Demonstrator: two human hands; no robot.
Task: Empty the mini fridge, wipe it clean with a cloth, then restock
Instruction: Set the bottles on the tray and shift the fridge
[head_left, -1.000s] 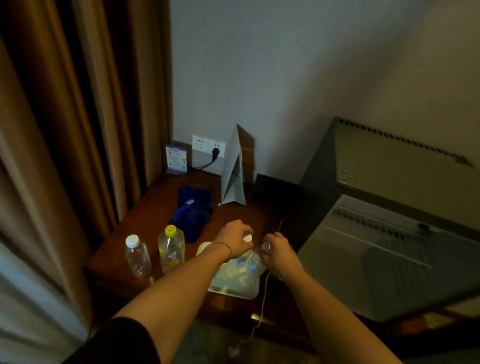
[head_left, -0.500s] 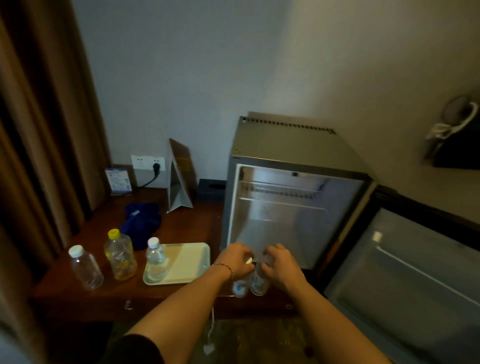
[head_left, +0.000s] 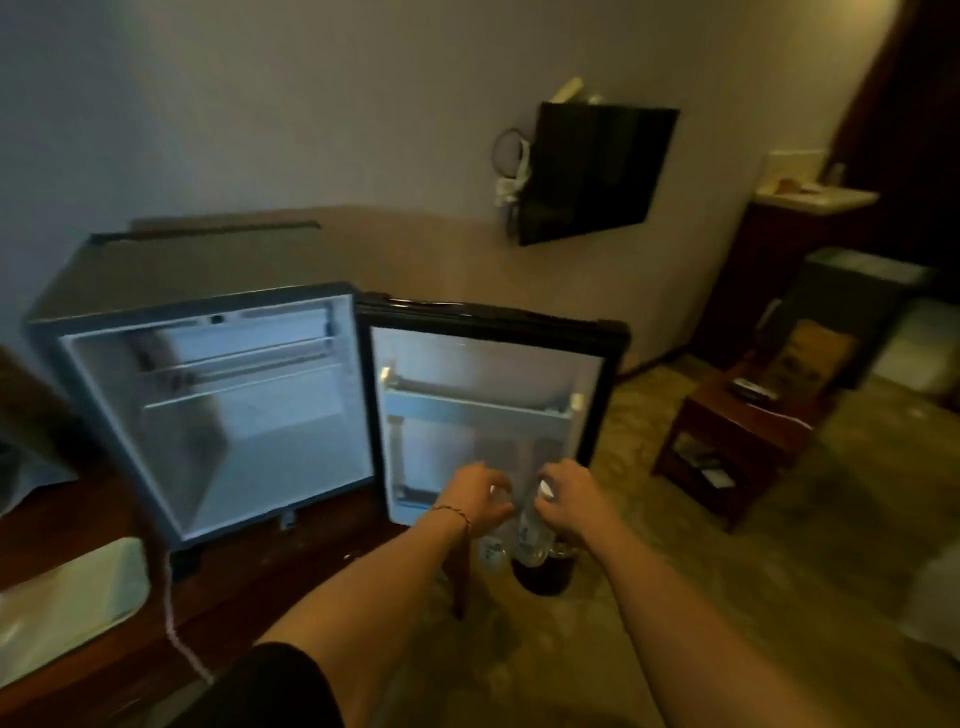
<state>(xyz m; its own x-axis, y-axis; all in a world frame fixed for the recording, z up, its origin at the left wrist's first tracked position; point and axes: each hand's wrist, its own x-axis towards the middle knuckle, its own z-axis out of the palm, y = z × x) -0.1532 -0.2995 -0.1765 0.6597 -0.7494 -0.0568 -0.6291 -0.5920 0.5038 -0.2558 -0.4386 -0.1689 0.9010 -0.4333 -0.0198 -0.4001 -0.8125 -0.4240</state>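
The mini fridge (head_left: 104, 332) stands open on the wooden desk, its white inside bare. Its door (head_left: 608, 374) is swung fully to the right, with a shelf rail across the inner side. My left hand (head_left: 480, 496) grips the neck of a small clear water bottle (head_left: 492, 553). My right hand (head_left: 569, 499) grips the neck of a second water bottle (head_left: 530, 535). Both bottles hang upright, side by side, in front of the lower part of the door. The lower door shelf is hidden behind my hands.
A pale tray (head_left: 67, 603) lies on the dark wooden desk (head_left: 62, 525) at lower left, and a white cord (head_left: 174, 613) hangs over its front edge. A dark bin (head_left: 545, 574) sits on the floor below the bottles. A wall TV (head_left: 592, 171) and low wooden table (head_left: 727, 441) are to the right.
My view has swung right from the desk to the fridge door. Both hands carried the two bottles from in front of the fridge opening over to the open door.
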